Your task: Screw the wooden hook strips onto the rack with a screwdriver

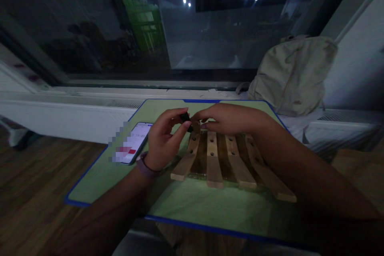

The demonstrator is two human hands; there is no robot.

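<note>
Two bare forearms come in from 6 o'clock over a green mat [210, 208] with a blue edge, which lies on a wooden surface. A purple wristband [145, 167] sits on the left wrist. At the middle of the mat lie the wooden slats [213, 164], pale strips with holes, fanned out toward the viewer over darker crosspieces. The left hand [163, 140], at about 10 o'clock from the slats, pinches a small black piece [186, 119] between thumb and forefinger, just above the far end of the leftmost slat. The right hand [231, 118] lies palm down over the far ends of the slats, its fingers bent toward the black piece; whether they grip it cannot be told. A phone [136, 142] with a lit screen lies on the mat at 9 o'clock from the left hand, just beside it. Beyond the mat runs a white sill [90, 96]; a beige bag [294, 76] slumps at 2 o'clock, under a dark window [105, 28].
</note>
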